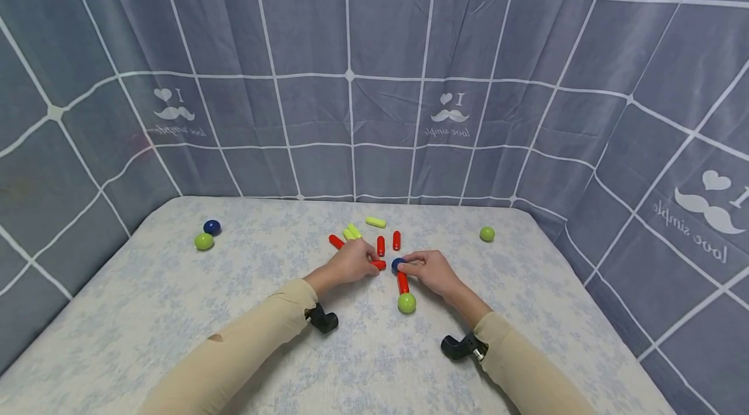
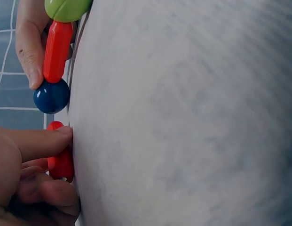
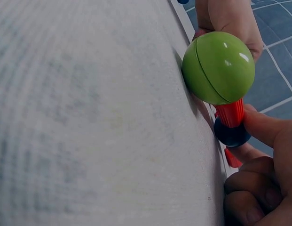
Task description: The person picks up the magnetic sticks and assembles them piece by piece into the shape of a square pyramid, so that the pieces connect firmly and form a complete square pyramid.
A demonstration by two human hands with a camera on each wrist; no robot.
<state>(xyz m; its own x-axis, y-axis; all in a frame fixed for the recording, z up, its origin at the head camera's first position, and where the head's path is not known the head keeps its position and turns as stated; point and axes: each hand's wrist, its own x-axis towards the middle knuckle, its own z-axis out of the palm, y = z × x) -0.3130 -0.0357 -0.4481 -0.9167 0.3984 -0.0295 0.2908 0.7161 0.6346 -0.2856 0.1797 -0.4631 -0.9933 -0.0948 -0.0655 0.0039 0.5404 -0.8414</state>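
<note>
My left hand (image 1: 351, 261) pinches a red rod (image 2: 61, 160) between thumb and fingers, low over the table. Its free end points toward a blue ball (image 2: 51, 96), with a small gap between them in the left wrist view. That ball is joined to a second red rod (image 1: 403, 283), which has a green ball (image 3: 218, 68) on its near end. My right hand (image 1: 433, 272) grips this piece at the blue ball, thumb and finger on either side. Two more red rods, one (image 1: 381, 246) left of the other (image 1: 396, 240), lie just beyond the hands.
Beyond my left hand lie another red rod (image 1: 336, 242) and several yellow-green rods (image 1: 376, 222). A loose blue ball (image 1: 212, 227) and green ball (image 1: 203, 241) sit at the far left, another green ball (image 1: 487, 233) at the far right. A grey curtain (image 1: 386, 109) hangs behind the table (image 1: 263, 233).
</note>
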